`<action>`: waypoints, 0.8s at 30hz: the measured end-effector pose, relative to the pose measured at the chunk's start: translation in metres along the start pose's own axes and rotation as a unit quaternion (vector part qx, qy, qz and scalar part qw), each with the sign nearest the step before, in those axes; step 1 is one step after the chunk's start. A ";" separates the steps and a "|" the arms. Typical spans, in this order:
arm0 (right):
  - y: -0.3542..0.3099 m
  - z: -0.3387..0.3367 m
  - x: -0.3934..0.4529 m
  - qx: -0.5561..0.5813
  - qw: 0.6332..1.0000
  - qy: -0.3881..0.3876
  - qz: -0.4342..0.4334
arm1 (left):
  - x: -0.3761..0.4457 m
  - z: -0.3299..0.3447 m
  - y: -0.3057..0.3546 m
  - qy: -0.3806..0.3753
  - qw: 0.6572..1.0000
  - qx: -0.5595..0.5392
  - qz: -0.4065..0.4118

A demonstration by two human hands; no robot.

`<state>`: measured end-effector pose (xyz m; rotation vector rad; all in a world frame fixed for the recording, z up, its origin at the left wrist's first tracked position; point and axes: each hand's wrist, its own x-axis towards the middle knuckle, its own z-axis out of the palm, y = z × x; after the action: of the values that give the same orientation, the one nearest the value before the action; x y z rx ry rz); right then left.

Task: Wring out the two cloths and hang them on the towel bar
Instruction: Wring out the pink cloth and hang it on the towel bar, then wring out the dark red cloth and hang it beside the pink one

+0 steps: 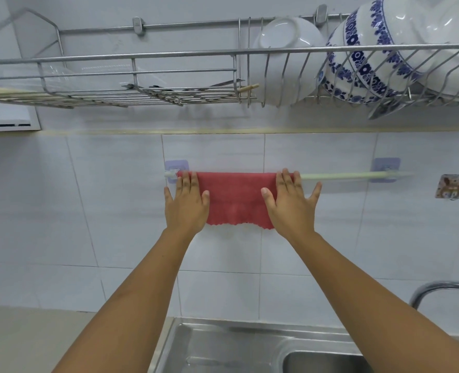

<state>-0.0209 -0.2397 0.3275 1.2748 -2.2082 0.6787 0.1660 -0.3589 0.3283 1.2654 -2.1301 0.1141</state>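
A white tiled wall [115,211] fills most of the frame. Across the top runs a wire dish rack [169,76] with bowls [371,57] at upper right. The steel sink [223,351] sits at the bottom edge. At centre, the pale towel bar [341,175] carries a red cloth [236,197] draped over its left half. The left hand [186,203] and right hand [290,205] lie flat on the cloth's side edges, each grip spread apart, clasping nothing.

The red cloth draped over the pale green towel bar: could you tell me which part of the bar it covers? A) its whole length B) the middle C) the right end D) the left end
D: the red cloth hangs by the left mount, and the pale green towel bar runs bare to the right.
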 end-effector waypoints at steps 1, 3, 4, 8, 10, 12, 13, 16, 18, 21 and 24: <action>0.001 -0.001 -0.002 0.005 1.000 0.000 0.001 | -0.001 -0.001 0.000 0.002 1.000 -0.009 -0.005; 0.008 -0.001 -0.012 0.016 1.000 -0.001 0.009 | -0.008 0.000 0.003 0.010 1.000 -0.023 -0.012; 0.012 0.000 -0.018 0.020 1.000 -0.005 0.013 | -0.015 0.003 0.005 0.013 1.000 -0.026 -0.010; 0.041 0.016 -0.061 0.006 0.998 -0.059 0.031 | -0.058 0.031 0.019 -0.039 0.999 -0.019 0.015; 0.058 0.024 -0.087 0.001 0.995 -0.094 0.040 | -0.085 0.052 0.025 -0.091 0.995 -0.003 0.027; 0.079 0.030 -0.116 -0.005 0.990 -0.132 0.047 | -0.114 0.072 0.029 -0.142 0.989 0.011 0.038; 0.089 0.034 -0.131 -0.010 0.987 -0.153 0.050 | -0.129 0.082 0.032 -0.168 0.985 0.017 0.039; 0.122 0.042 -0.175 -0.026 0.973 -0.221 0.064 | -0.170 0.107 0.042 -0.245 0.969 0.022 0.033; 0.146 0.045 -0.203 -0.038 0.963 -0.256 0.078 | -0.194 0.122 0.051 -0.286 0.957 0.020 0.038; 0.181 0.046 -0.246 -0.063 0.951 -0.284 0.100 | -0.233 0.142 0.065 -0.343 0.936 0.033 0.074; 0.205 0.043 -0.282 -0.075 0.944 -0.296 0.123 | -0.266 0.158 0.077 -0.389 0.917 0.025 0.081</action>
<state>-0.0860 0.0017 0.0811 1.2476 -2.8757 0.2095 0.1131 -0.1781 0.0714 1.2914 -2.9200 -0.3256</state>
